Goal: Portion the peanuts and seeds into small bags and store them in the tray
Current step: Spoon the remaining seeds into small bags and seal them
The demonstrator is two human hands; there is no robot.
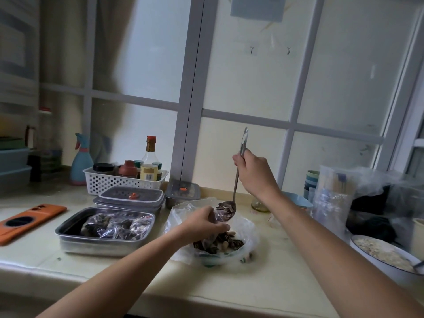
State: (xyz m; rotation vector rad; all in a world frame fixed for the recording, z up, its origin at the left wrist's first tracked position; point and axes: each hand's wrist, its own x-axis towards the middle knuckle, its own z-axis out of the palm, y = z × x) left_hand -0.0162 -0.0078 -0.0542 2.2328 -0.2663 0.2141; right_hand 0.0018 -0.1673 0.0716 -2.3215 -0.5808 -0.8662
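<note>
My right hand point(254, 174) grips the handle of a long metal spoon point(237, 177), whose bowl is heaped with striped seeds at the mouth of a small clear bag point(219, 216). My left hand point(204, 222) holds that small bag open just above a large plastic bag point(246, 228) of mixed seeds and peanuts point(220, 244) on the counter. To the left stands a metal tray point(68, 235) with several filled small bags of seeds point(117, 226) inside.
Lidded metal containers point(130, 196) are stacked behind the tray, with a white basket of bottles point(103, 182) further back. An orange phone point(27, 220) lies at the left. A pack of clear bags point(330, 198) and a bowl of grain point(385, 255) sit at the right.
</note>
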